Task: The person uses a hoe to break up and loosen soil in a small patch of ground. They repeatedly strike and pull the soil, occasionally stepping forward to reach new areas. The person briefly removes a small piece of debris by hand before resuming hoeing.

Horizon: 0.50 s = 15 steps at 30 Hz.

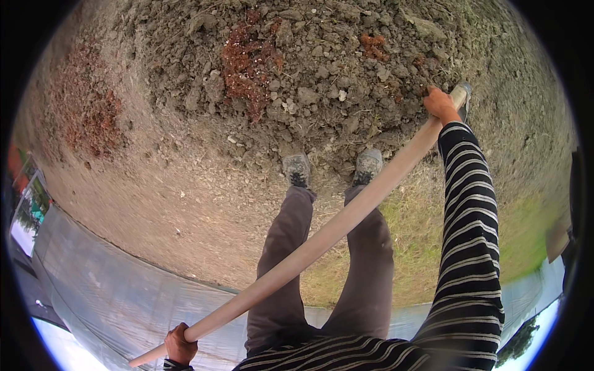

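Observation:
A long pale wooden tool handle (322, 244) runs slantwise in front of my legs, from lower left to upper right. My left hand (180, 344) is closed around it near its lower-left end. Far out at the right, my right hand (440, 104) grips it close to the other end. A small grey metal part (466, 93) shows just past that hand; the rest of the tool's head is hidden, so its kind is unclear. Beyond my shoes, the right hand hangs over the near right edge of a heap of clumpy grey-brown soil (309, 68).
Reddish-brown crumbly material (246, 62) lies on the soil, with another patch (93, 111) at the far left. My shoes (297, 169) stand at the heap's near edge. Grass (414, 253) grows to the right. Pale plastic sheeting (124, 272) spreads behind me at the lower left.

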Each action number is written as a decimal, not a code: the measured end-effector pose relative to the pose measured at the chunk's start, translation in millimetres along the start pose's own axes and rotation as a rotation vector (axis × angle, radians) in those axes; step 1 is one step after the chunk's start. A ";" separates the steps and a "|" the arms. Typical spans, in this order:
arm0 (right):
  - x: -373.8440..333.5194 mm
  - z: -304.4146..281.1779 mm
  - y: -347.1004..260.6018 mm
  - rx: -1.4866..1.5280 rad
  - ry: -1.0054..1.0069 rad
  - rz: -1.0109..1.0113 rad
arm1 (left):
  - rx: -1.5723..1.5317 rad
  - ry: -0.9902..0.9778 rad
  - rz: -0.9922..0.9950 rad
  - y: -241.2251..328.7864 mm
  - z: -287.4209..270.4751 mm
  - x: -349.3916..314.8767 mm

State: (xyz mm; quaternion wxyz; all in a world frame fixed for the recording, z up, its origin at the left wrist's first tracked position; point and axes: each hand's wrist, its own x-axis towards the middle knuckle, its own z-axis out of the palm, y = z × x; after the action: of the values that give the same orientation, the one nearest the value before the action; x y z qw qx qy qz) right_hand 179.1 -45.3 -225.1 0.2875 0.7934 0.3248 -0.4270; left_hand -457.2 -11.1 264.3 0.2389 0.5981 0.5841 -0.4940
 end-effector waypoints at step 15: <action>-2.2 9.8 84.0 1.001 0.981 0.014 | -0.014 -0.029 -0.049 10.9 -1.5 -9.3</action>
State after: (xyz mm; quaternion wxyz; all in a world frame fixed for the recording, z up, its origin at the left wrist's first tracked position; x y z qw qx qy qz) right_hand 237.3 -105.5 -212.8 -0.2896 0.9336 0.1763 -0.1163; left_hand -444.9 -16.3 269.8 0.2392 0.5748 0.5984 -0.5044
